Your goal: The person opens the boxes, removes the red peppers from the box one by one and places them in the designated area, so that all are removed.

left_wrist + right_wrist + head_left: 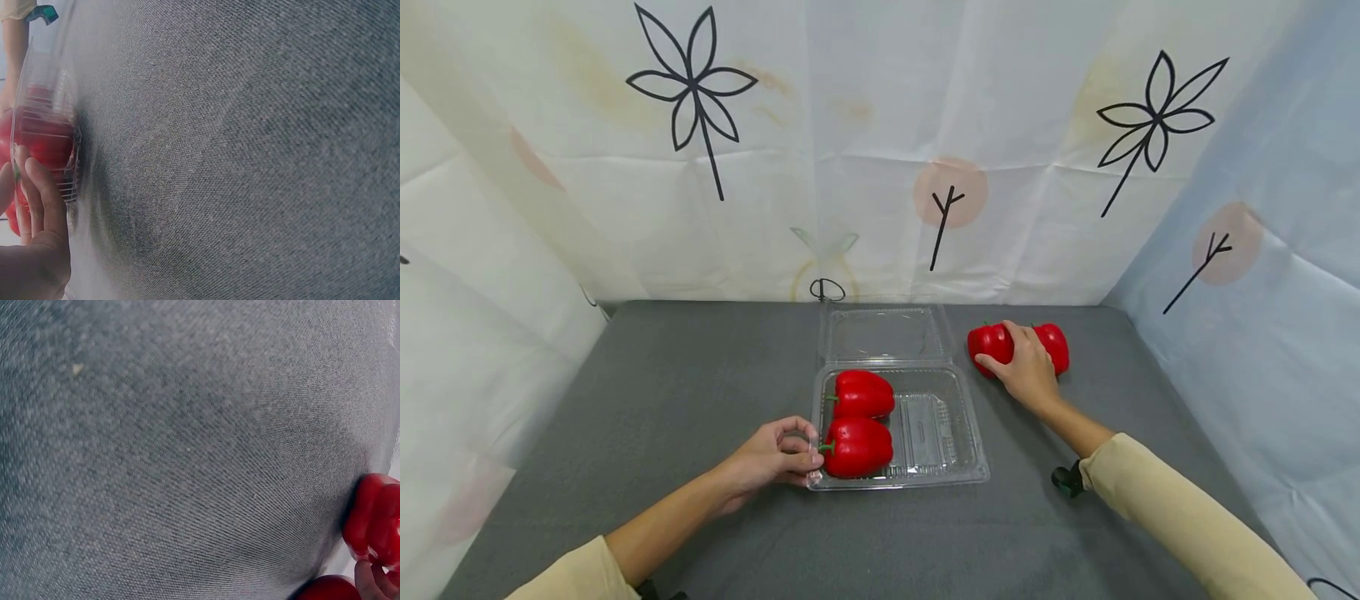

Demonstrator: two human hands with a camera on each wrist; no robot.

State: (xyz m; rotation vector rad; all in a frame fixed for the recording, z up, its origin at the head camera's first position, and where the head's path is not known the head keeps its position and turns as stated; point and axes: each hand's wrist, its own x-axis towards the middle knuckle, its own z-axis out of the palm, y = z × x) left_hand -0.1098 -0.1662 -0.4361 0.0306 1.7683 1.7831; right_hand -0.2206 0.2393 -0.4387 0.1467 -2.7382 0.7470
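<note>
A clear plastic clamshell container (932, 433) lies with its lid (883, 333) folded back. Two red bell peppers, one behind (863, 393) and one in front (859, 447), lie on their sides in its left half, green stems pointing left. My left hand (778, 454) pinches the container's left rim near the front corner; in the left wrist view its fingers (47, 194) lie along the clear wall. To the right of the container, my right hand (1028, 362) grips a red bell pepper (988, 343) between thumb and fingers. Another bell pepper (1054, 346) stands just right of that hand, partly hidden.
A grey cloth (700, 375) covers the table. Behind it hangs a pale curtain (865, 125) printed with flowers, and more fabric closes off both sides. A dark strap-on device (1067, 481) sits at the right wrist.
</note>
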